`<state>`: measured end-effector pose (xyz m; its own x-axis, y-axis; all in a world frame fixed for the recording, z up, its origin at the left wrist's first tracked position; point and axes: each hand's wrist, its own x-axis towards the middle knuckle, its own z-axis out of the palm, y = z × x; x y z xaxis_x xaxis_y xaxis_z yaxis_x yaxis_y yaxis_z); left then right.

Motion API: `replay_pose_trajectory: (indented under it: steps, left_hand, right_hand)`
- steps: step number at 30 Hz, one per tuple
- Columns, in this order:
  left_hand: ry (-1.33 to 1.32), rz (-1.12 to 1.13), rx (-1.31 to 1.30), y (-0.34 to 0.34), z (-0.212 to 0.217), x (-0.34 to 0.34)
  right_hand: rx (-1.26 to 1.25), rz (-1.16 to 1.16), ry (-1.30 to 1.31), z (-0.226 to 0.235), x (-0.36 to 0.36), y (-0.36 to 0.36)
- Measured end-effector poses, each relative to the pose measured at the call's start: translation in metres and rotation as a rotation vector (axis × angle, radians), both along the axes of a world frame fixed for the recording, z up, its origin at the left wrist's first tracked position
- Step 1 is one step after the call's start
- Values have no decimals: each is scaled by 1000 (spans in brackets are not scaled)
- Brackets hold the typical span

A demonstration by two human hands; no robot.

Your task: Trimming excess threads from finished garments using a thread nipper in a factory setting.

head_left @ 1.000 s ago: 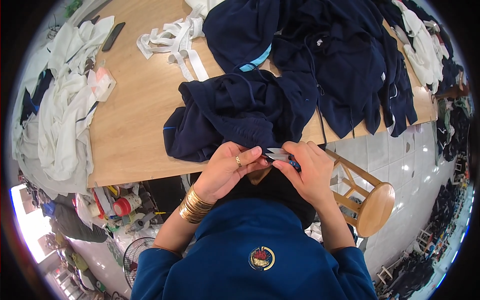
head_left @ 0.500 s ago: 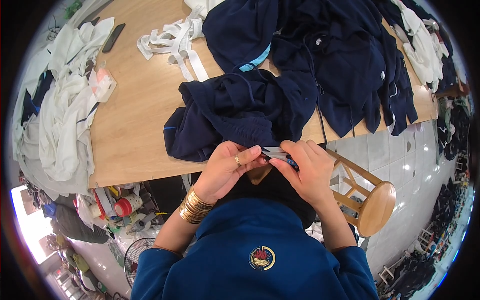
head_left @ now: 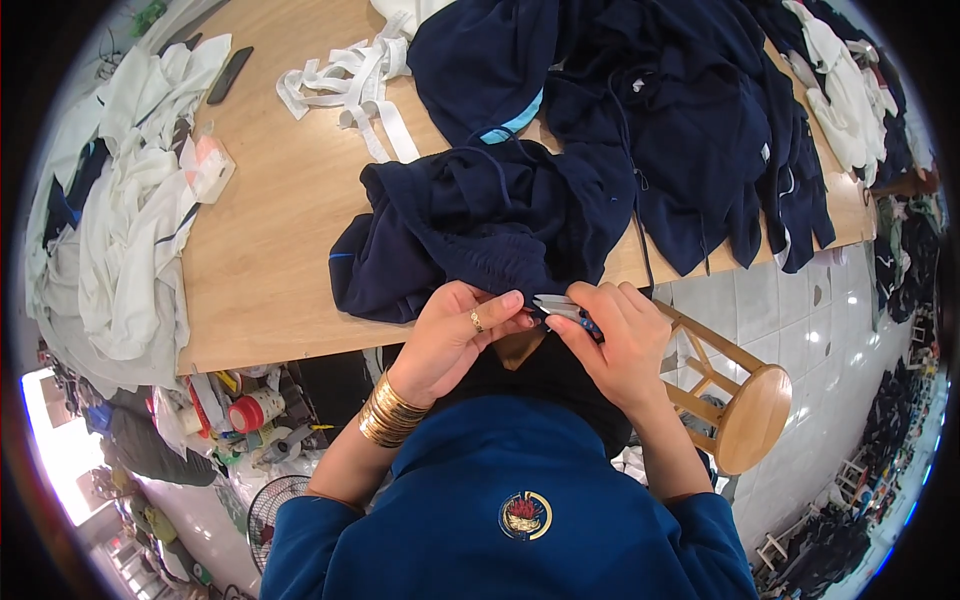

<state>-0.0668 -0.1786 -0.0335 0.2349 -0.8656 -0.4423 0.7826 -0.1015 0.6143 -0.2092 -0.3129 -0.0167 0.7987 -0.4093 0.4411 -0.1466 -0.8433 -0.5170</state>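
A navy garment with a gathered waistband lies bunched at the table's near edge, part of it hanging toward me. My left hand pinches the near edge of this garment between thumb and fingers. Close beside it, my right hand grips a pair of thread snips with silver blades and a blue handle. The blades point left toward my left fingertips, their tips slightly apart. What lies right under my fingertips is partly hidden.
More navy garments are heaped at the far right of the wooden table. White elastic strips lie at the back, with a dark phone to their left. White garments cover the left end. A wooden stool stands at my right.
My right hand has drawn the snips slightly right, away from my left fingertips. My left hand keeps its pinch on the navy garment.
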Motion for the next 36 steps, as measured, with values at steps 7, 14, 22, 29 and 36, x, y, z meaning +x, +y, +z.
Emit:
replay_pose_trajectory:
  steps: [7, 14, 22, 29, 36]
  left_hand:
    - [-25, 30, 3, -2, 4, -3]
    - [-47, 46, 26, -1, 1, -4]
    - [-50, 48, 8, 0, 0, -2]
    - [-38, 39, -21, 1, -1, -2]
    - [-42, 7, -9, 2, -1, 1]
  right_hand:
    - [-19, 6, 50, 2, -1, 2]
    - [-3, -24, 40, 1, 1, 3]
    - [68, -25, -12, -3, 2, -3]
    - [63, 15, -16, -3, 4, -3]
    - [71, 43, 7, -2, 5, -5]
